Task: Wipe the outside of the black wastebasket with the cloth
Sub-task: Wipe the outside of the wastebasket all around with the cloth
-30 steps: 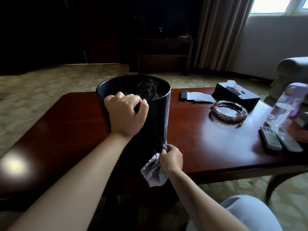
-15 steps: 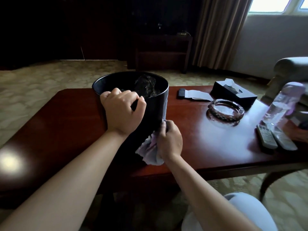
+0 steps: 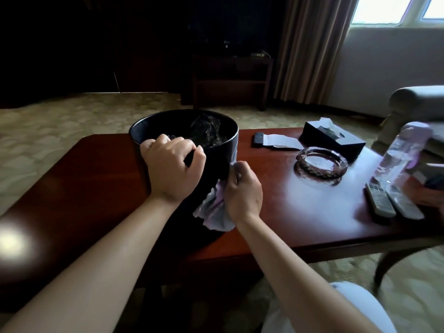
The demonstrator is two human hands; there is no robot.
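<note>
Mid-wipe: left hand (image 3: 171, 170) fingers gripping wastebasket (image 3: 217, 156) rim at frame centre, right hand (image 3: 242, 192) fingers clutching cloth (image 3: 212, 212) against right wall; far side probably left.

The black wastebasket (image 3: 216, 159) has a smooth, slightly glossy wall that catches a thin streak of light near its right edge, and inside it sits a crinkled, shiny plastic liner (image 3: 206, 131). The cloth (image 3: 213, 212) is a soft, matt woven fabric, pale lilac-grey and bunched into folds. The surface (image 3: 300, 212) is dark red-brown wood with a polished lacquer finish that mirrors the window light in bright patches. On it the ashtray (image 3: 322, 162) is thick clear cut glass with a faceted rim, the water bottle (image 3: 398, 159) is clear glossy plastic, and the tissue box (image 3: 336, 140) looks matt black with soft white tissue paper at its slot. The two remote controls (image 3: 389, 203) are pale grey plastic.
</note>
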